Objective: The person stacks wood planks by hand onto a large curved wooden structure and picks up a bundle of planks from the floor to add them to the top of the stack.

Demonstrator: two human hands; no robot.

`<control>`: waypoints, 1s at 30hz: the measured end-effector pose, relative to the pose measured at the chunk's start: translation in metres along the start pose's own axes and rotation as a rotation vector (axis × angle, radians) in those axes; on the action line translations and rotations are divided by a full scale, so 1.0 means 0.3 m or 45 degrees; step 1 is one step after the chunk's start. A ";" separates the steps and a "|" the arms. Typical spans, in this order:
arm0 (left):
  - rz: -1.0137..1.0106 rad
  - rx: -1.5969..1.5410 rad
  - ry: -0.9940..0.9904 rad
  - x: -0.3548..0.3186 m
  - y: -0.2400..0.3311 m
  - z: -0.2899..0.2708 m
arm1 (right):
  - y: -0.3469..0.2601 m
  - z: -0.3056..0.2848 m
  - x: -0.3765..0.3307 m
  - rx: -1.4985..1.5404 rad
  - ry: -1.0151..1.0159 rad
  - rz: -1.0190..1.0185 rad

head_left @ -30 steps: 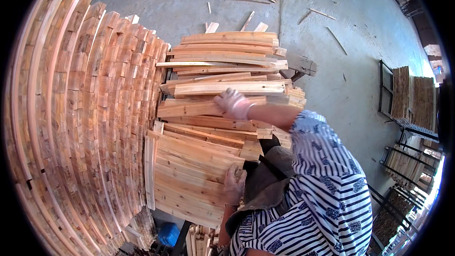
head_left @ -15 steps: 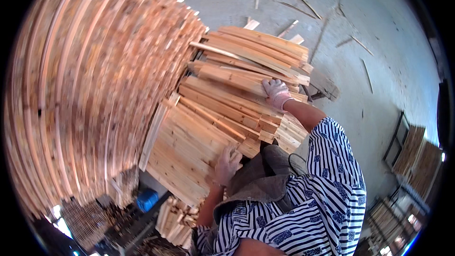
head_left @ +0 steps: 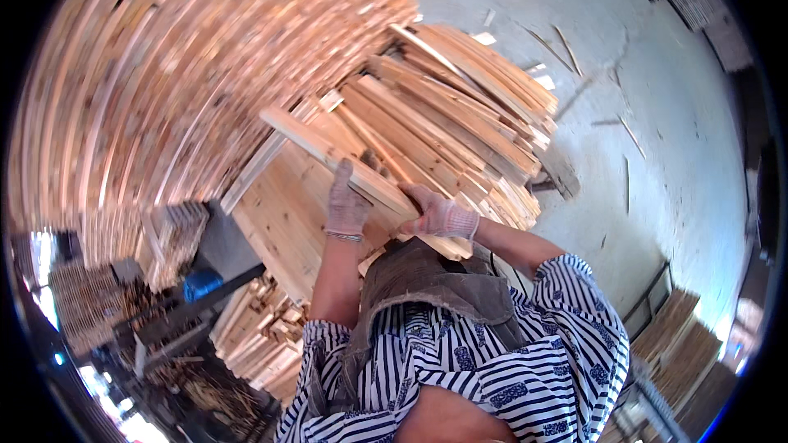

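A pale wooden board point(head_left: 316, 145) is raised at a slant above the other boards, held in both hands. My left hand point(head_left: 349, 203), in a whitish work glove, grips it along the side nearer me. At the board's near right end, my gloved right hand point(head_left: 437, 215) is closed round it, with some fingers hidden. Beneath the held board lies a flat layer of knotty boards point(head_left: 283, 201) set side by side. Right beyond it, loose planks point(head_left: 460, 94) lie in a rough, uneven heap.
A tall stack of wood point(head_left: 213, 74) rises along the left and far side. Offcuts lie on the grey floor point(head_left: 591, 107). Shorter wood pieces point(head_left: 263, 336) and a blue object point(head_left: 202, 285) are at lower left. More stacked boards point(head_left: 677, 336) stand at lower right.
My right hand has come from the plank heap toward my body, and my left hand has risen off the flat layer. Both now hold a board. The view has turned.
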State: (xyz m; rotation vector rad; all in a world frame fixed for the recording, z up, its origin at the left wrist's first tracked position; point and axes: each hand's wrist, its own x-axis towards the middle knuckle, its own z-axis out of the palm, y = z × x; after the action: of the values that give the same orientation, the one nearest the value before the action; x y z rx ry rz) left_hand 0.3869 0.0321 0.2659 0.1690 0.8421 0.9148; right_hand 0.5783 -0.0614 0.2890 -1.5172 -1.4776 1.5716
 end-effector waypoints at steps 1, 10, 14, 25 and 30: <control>0.148 0.029 -0.044 -0.035 0.061 -0.002 | -0.059 0.040 0.025 -0.046 -0.021 -0.059; 0.864 1.068 0.066 -0.462 0.391 -0.059 | -0.286 0.375 0.281 -0.441 -0.117 -0.427; 0.573 0.813 0.008 -0.480 0.300 -0.188 | -0.084 0.535 0.391 -0.622 -0.310 -0.806; 0.644 0.661 -0.075 -0.252 0.176 -0.441 | -0.050 0.522 0.347 -0.570 -0.312 -0.393; 1.071 1.970 0.384 -0.566 0.340 -0.382 | -0.164 0.446 0.121 -0.065 -0.346 0.079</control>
State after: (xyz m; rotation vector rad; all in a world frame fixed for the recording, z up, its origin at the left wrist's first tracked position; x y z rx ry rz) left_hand 0.1868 -0.0568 0.3325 1.8670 1.6738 0.8458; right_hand 0.4312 -0.0614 0.2920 -1.4335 -1.6407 1.8494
